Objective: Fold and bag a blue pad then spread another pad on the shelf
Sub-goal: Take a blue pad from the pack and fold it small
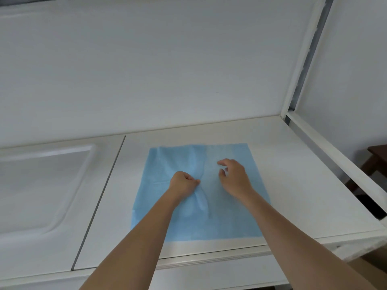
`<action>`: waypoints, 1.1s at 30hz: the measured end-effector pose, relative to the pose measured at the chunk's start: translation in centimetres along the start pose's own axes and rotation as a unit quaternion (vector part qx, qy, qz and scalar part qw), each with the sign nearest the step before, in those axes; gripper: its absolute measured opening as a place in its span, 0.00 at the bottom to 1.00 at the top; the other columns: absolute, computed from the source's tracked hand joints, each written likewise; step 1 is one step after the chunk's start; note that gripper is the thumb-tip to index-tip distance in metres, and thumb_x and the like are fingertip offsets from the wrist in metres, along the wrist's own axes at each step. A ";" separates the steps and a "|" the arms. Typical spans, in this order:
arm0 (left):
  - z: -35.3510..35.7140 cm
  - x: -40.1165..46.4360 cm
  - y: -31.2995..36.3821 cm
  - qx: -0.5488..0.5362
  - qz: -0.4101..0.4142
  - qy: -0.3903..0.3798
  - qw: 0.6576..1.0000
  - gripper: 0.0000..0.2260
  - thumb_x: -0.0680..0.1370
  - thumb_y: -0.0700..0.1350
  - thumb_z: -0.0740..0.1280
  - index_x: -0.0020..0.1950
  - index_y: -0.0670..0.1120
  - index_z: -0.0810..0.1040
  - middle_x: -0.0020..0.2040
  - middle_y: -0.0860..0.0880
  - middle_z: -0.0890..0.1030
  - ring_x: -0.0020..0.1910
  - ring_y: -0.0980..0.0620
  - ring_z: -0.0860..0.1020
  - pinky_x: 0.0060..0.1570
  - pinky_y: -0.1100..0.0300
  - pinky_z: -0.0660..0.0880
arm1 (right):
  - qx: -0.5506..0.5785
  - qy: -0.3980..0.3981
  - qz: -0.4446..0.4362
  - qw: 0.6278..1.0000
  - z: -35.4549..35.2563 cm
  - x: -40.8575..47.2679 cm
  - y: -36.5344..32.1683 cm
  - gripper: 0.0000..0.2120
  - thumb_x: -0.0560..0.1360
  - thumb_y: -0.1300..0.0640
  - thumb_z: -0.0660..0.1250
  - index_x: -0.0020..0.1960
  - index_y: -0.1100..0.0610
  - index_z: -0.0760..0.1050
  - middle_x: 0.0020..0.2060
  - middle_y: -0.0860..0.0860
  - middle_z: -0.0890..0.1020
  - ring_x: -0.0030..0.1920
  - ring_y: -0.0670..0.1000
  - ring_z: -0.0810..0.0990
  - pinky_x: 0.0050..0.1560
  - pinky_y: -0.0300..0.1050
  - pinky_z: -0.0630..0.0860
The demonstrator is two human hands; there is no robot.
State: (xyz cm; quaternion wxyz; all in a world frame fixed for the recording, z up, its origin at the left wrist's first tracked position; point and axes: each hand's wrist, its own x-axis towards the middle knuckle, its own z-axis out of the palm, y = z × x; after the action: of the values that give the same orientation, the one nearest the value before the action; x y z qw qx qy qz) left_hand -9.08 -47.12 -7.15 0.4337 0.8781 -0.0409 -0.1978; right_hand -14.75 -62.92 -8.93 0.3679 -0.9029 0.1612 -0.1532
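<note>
A light blue pad [228, 222] lies spread on the white shelf [303, 185], bunched into a ridge down its middle. My left hand [183, 184] grips that gathered ridge in a fist near the pad's centre. Just to the right, my right hand [233, 177] hovers over the pad with its fingers loosely curled, holding nothing that I can see. Both forearms reach in from the bottom and cover part of the pad's near edge. No bag is in view.
A white moulded panel [41, 185] with a shallow recess lies left of a dark seam [100, 201]. White wall behind. A white metal frame rail [335, 162] runs along the shelf's right side, with dark wooden furniture [377, 160] beyond it.
</note>
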 end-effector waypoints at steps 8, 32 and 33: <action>-2.4 -1.6 0.4 -0.092 0.033 -0.056 0.994 0.07 0.79 0.42 0.65 0.42 0.41 0.74 0.36 0.46 0.74 0.30 0.54 0.71 0.26 0.71 0.70 | 0.291 -0.134 0.136 0.938 1.5 -0.7 -5.1 0.16 0.79 0.46 0.58 0.67 0.42 0.66 0.45 0.47 0.77 0.46 0.53 0.82 0.49 0.49 0.80; -3.5 -0.2 -0.6 0.010 0.125 0.162 0.979 0.08 0.76 0.38 0.63 0.53 0.43 0.79 0.49 0.48 0.78 0.42 0.53 0.75 0.43 0.64 0.75 | 0.070 -0.007 0.032 0.997 -1.0 0.5 -2.6 0.24 0.71 0.71 0.57 0.66 0.60 0.74 0.64 0.54 0.76 0.64 0.53 0.74 0.64 0.38 0.65; -3.2 -0.1 -0.8 0.031 0.123 0.162 0.979 0.08 0.76 0.39 0.64 0.53 0.43 0.79 0.53 0.47 0.77 0.47 0.51 0.76 0.48 0.61 0.74 | 0.056 -0.018 0.048 0.997 -1.0 0.3 -1.9 0.25 0.71 0.71 0.57 0.67 0.61 0.72 0.66 0.55 0.74 0.66 0.52 0.72 0.66 0.37 0.63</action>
State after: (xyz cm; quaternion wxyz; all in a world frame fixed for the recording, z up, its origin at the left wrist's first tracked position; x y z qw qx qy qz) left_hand -8.00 -44.23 -5.96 0.4281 0.8998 -0.0845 0.0031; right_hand -14.53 -62.38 -6.81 0.4276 -0.8749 0.1883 -0.1276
